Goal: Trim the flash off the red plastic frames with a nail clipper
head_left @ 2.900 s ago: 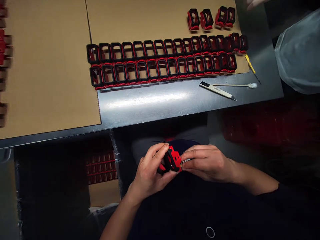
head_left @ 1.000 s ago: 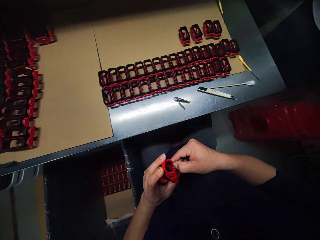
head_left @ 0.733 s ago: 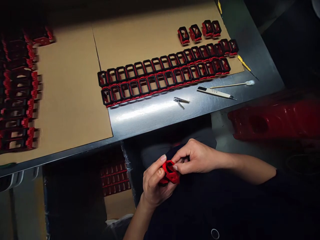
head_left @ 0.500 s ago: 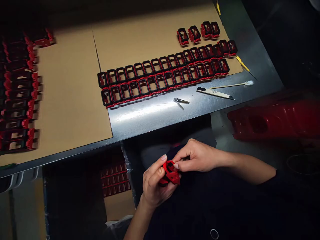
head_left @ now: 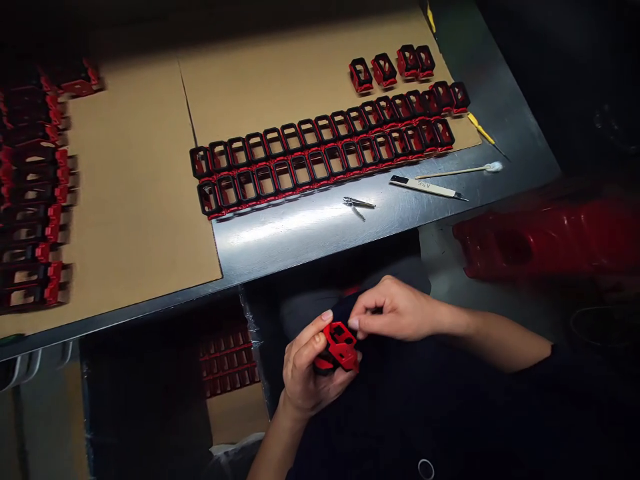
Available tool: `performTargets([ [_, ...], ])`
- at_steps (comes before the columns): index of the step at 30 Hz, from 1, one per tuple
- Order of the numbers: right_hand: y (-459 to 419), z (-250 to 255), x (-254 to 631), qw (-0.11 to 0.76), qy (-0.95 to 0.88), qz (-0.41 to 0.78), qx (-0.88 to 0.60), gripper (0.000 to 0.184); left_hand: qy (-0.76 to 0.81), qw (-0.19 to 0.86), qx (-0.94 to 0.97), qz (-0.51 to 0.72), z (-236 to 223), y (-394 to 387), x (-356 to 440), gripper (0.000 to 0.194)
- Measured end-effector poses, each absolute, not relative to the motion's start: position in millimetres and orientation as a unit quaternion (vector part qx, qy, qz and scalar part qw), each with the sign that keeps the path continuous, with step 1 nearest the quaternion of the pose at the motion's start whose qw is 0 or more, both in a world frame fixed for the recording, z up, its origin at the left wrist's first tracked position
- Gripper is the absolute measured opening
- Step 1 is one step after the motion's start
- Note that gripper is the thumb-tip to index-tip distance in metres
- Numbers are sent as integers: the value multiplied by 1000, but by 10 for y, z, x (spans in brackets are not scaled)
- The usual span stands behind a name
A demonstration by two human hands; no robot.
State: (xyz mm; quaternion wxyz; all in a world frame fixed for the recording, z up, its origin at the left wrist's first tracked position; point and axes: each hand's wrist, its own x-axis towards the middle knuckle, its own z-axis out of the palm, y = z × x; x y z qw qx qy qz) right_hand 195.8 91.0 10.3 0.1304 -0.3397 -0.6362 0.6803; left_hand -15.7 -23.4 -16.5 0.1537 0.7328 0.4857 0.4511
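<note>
In front of my body, below the table edge, my left hand (head_left: 307, 370) is wrapped round a red and black plastic frame (head_left: 341, 347) with openings in it. Thumb and fingers grip it from the left and underneath. My right hand (head_left: 393, 310) is closed in a pinch at the frame's upper right edge; its fingertips are so near that I cannot tell whether they touch it. Anything between those fingertips is too small to make out.
Two long rows of similar red and black frames (head_left: 283, 172) stand on cardboard (head_left: 140, 200), more at far left. On the metal table (head_left: 280, 237) lie small tweezers-like metal pieces (head_left: 357, 205), a white pen-shaped cutter (head_left: 427, 188), a cotton-tipped stick (head_left: 493, 167) and a yellow-handled tool (head_left: 483, 128).
My right fingertips have drawn back slightly from the frame's opening to its edge. The frame has turned a little in my left hand. The whole view has shifted slightly.
</note>
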Motion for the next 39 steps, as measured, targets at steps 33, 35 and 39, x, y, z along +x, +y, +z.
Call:
performTargets([
  [33,767,-32,1849,144,-371,860,-321,42,431,633,354,536,-349,-285,47,78],
  [35,766,-40,1854,151,-367,860,-320,41,430,628,369,534,-347,-282,39,78],
  [39,767,-35,1856,155,-363,861,-320,38,436,613,403,522,-348,-294,17,80],
])
